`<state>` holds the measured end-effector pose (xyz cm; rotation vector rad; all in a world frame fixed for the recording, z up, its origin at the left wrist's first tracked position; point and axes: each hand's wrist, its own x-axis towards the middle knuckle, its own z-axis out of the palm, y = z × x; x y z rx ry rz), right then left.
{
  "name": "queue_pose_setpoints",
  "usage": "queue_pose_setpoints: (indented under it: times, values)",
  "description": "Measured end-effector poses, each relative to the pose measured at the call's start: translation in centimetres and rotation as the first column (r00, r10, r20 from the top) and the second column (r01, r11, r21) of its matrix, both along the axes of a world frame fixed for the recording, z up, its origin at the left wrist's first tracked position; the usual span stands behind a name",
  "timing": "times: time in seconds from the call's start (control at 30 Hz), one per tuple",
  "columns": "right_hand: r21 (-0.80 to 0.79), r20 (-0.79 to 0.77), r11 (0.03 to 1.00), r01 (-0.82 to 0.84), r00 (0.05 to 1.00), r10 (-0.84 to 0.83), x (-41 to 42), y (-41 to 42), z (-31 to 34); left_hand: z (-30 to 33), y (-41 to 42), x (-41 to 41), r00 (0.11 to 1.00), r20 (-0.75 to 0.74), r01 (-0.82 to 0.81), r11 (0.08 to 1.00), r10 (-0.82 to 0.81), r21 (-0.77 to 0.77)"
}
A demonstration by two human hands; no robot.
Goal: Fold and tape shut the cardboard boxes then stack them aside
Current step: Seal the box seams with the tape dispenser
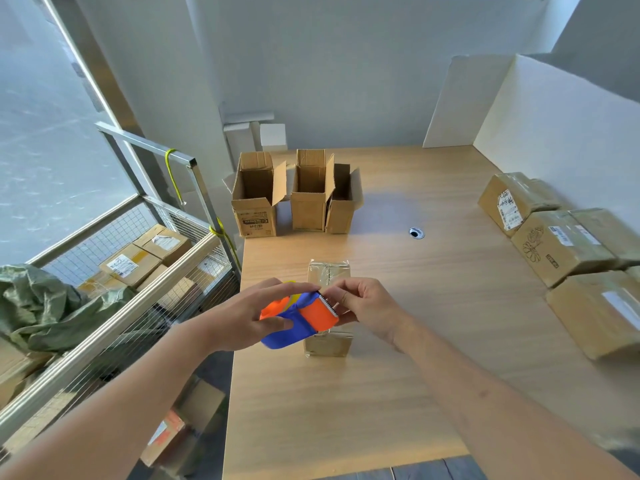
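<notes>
Taped box point(328, 271) mid-table, left hand point(242, 320) gripping tape dispenser point(301, 318) over it — right hand point(363, 306) pinching at its blade edge.

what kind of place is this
Probably a small packing or shipping station. Open boxes wait at the back of a wooden table, taped parcels with labels line its right side, and the left hand holds a tape dispenser.
</notes>
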<state>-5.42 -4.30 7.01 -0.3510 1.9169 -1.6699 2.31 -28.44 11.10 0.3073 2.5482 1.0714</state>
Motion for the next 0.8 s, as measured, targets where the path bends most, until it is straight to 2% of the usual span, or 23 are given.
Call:
queue_pose_setpoints:
  times: [0.1,0.17,0.3,0.53,0.6,0.7,0.8]
  values:
    - [-0.063,0.148,0.998,0.023,0.989,-0.013,0.3,0.6,0.2,0.2,0.5,0.2,1.000,0.013,0.009,1.000,-0.009,0.002]
    - [-0.082,0.184,0.996,0.022,0.983,-0.006,0.5,1.0,0.2,0.3,0.8,0.2,1.000,0.028,0.013,1.000,-0.013,-0.009]
    - [-0.015,-0.009,0.998,0.061,0.998,-0.061,0.5,1.2,-0.8,0.5,1.2,0.0,0.999,0.041,0.028,0.999,-0.026,-0.037]
    - [0.066,-0.201,0.965,0.255,0.950,-0.237,0.4,1.2,-1.2,0.1,1.7,-0.6,0.995,0.094,0.022,0.999,-0.019,-0.031]
    - [0.082,-0.214,0.944,0.319,0.931,-0.296,0.5,0.9,-1.5,-0.2,1.5,-0.9,0.994,0.110,0.017,0.999,-0.013,-0.037]
    - [0.081,-0.129,0.908,0.410,0.908,-0.399,1.2,0.3,-2.4,-0.6,0.9,-1.6,0.989,0.141,0.053,0.994,-0.039,-0.092]
    - [0.171,-0.125,0.843,0.509,0.860,-0.494,1.3,1.1,-4.1,-1.7,-0.7,-2.1,0.981,0.185,0.093,0.985,-0.065,-0.146]
